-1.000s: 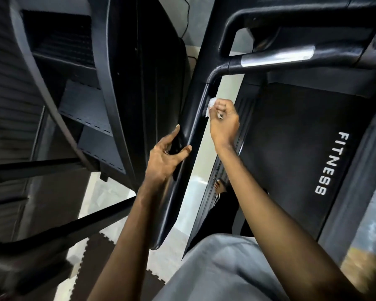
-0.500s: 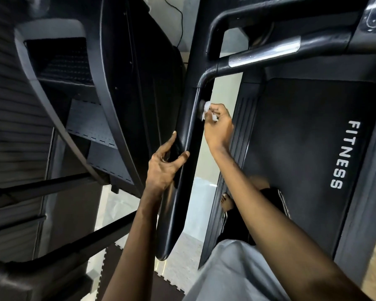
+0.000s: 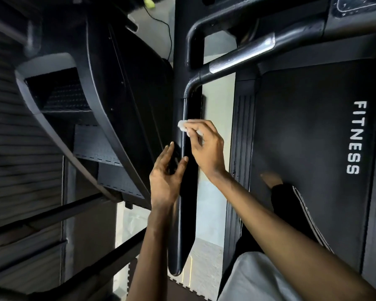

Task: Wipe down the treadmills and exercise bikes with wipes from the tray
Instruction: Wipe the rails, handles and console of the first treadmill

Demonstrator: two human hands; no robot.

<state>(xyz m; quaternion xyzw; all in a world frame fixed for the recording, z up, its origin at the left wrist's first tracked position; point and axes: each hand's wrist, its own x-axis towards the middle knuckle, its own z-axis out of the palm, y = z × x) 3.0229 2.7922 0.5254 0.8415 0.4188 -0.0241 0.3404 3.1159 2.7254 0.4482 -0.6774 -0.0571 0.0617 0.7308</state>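
Note:
I stand on a black treadmill whose belt (image 3: 308, 131) carries the word FITNESS. Its black left handrail (image 3: 186, 205) runs from the middle of the view down toward me. My right hand (image 3: 205, 148) pinches a small white wipe (image 3: 182, 125) and presses it against the top of that rail. Just below it, my left hand (image 3: 165, 181) holds the rail from the left, thumb on the rail's top and fingers reaching round the far side.
A silver-banded front grip bar (image 3: 243, 56) crosses above the belt, below the console (image 3: 360, 5). A black stair-climbing machine (image 3: 109, 118) stands close on the left, with dark rails (image 3: 52, 216) below it. My bare foot (image 3: 271, 178) is on the belt. Pale floor shows between the machines.
My right hand has slid the wipe down the rail toward me, away from the bend. My left hand has kept its hold on the rail.

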